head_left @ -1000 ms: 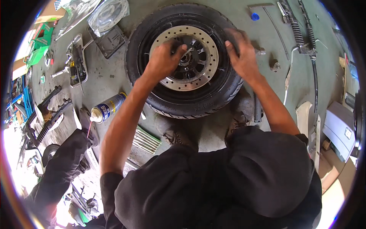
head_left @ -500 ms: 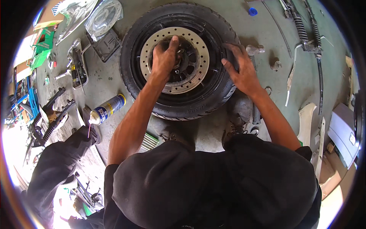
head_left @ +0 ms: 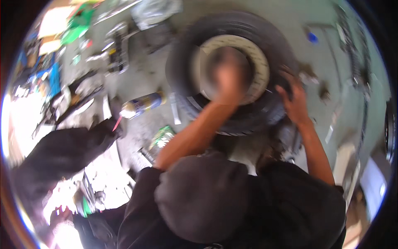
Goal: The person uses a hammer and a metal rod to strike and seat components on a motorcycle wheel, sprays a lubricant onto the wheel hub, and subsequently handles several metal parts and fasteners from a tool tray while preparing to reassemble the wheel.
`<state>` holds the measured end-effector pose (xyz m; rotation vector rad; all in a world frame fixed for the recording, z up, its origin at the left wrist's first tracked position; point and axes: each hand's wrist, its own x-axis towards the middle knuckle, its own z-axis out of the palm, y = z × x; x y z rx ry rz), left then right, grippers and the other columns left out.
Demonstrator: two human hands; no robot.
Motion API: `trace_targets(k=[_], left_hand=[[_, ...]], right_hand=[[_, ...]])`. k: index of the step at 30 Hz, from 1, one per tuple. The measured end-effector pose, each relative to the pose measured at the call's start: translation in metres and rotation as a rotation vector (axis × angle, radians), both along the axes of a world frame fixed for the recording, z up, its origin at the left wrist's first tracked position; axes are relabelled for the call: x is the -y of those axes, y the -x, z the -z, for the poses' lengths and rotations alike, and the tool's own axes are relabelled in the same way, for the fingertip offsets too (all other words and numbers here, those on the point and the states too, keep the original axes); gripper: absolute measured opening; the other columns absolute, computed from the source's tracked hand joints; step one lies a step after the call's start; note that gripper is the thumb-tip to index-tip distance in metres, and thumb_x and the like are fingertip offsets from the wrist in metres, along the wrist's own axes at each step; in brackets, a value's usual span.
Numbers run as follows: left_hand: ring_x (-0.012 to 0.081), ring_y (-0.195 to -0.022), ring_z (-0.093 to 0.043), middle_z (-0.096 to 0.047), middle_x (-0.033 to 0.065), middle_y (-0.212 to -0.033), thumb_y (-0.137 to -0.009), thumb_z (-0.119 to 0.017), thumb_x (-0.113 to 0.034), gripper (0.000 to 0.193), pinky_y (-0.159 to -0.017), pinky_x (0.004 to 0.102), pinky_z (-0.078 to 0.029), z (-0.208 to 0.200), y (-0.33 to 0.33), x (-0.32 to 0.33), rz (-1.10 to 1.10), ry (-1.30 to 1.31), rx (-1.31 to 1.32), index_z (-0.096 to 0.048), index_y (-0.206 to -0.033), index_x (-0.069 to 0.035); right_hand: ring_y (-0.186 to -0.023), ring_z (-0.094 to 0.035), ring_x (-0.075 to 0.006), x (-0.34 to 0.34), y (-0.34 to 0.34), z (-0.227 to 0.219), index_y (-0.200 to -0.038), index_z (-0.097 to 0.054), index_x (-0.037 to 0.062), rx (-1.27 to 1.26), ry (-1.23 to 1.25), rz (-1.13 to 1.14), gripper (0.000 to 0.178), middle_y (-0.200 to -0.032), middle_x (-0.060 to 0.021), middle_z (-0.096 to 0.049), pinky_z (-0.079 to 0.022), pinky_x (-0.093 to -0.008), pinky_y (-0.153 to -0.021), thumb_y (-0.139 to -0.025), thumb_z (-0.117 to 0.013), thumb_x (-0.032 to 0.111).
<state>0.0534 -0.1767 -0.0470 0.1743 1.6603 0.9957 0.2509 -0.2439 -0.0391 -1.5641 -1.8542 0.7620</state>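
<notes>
A wheel with a black tire [head_left: 181,70] lies flat on the floor in front of me. A pale drilled brake disc [head_left: 262,68] sits on its upper side, around the dark hub. My left hand [head_left: 230,79] is over the hub at the wheel's middle; blur hides its fingers and anything in them. At the tire's right edge is my right hand [head_left: 296,103], its fingers spread apart against the rubber.
A blue and yellow spray can [head_left: 145,103] lies left of the wheel, near another person's dark trouser leg [head_left: 62,149]. Several loose parts are at the far left. Shock absorbers [head_left: 352,54], a blue cap [head_left: 312,37] and a pale panel [head_left: 344,159] lie on the right.
The whole view has shifted and blurred, so the wheel appears further right and lower. My left hand stays over the hub and my right hand at the tire's right edge.
</notes>
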Motion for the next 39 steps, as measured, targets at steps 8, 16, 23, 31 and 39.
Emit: trace_targets(k=[8,16,23,31,39], left_hand=[[0.0493,-0.110,-0.054,-0.058,0.0323,-0.114,-0.096,-0.056,-0.032,0.054,-0.099,0.0486,-0.040,0.002,0.019,0.025,0.481,-0.496,-0.339,-0.042,-0.127,0.008],[0.0444,-0.121,-0.043,-0.045,0.0273,-0.125,-0.084,-0.066,-0.012,0.051,-0.101,0.0490,-0.037,-0.026,0.116,0.058,0.550,-0.639,-0.857,-0.041,-0.127,0.004],[0.0471,-0.126,-0.041,-0.037,0.0316,-0.136,-0.088,-0.067,-0.028,0.081,-0.104,0.0480,-0.040,0.001,0.113,0.077,0.614,-0.394,-0.725,-0.019,-0.143,0.008],[0.0494,-0.120,-0.050,-0.049,0.0343,-0.130,-0.088,-0.067,-0.026,0.100,-0.102,0.0489,-0.043,0.004,0.105,0.082,0.685,-0.271,-0.442,0.008,-0.149,0.001],[0.0491,-0.111,-0.057,-0.055,0.0356,-0.123,-0.087,-0.068,-0.020,0.099,-0.096,0.0487,-0.046,0.017,0.101,0.089,0.617,-0.324,-0.419,0.006,-0.149,0.000]], right_hand=[[-0.110,-0.059,-0.0339,-0.012,0.075,-0.024,-0.124,-0.055,-0.0034,-0.201,0.190,0.011,0.031,-0.120,-0.0219,-0.060,-0.043,-0.0402,-0.097,-0.097,-0.053,0.013],[-0.111,-0.059,-0.0243,-0.037,0.102,-0.005,-0.126,-0.056,0.0017,-0.836,0.710,0.188,0.034,-0.120,-0.0111,-0.061,-0.045,-0.0354,-0.097,-0.093,-0.057,0.012],[-0.100,-0.063,-0.0234,-0.035,0.115,0.014,-0.122,-0.058,0.0065,-1.173,0.888,0.388,0.035,-0.111,-0.0072,-0.064,-0.051,-0.0383,-0.089,-0.091,-0.062,0.021],[-0.069,-0.048,-0.0140,-0.039,0.123,0.019,-0.104,-0.056,0.0065,-1.154,0.861,0.306,0.014,-0.079,-0.0014,-0.052,-0.043,-0.0320,-0.066,-0.092,-0.051,0.010],[-0.064,-0.044,-0.0112,-0.054,0.127,0.009,-0.101,-0.058,0.0062,-1.205,1.000,0.340,0.013,-0.075,0.0000,-0.049,-0.038,-0.0293,-0.058,-0.093,-0.050,0.013]])
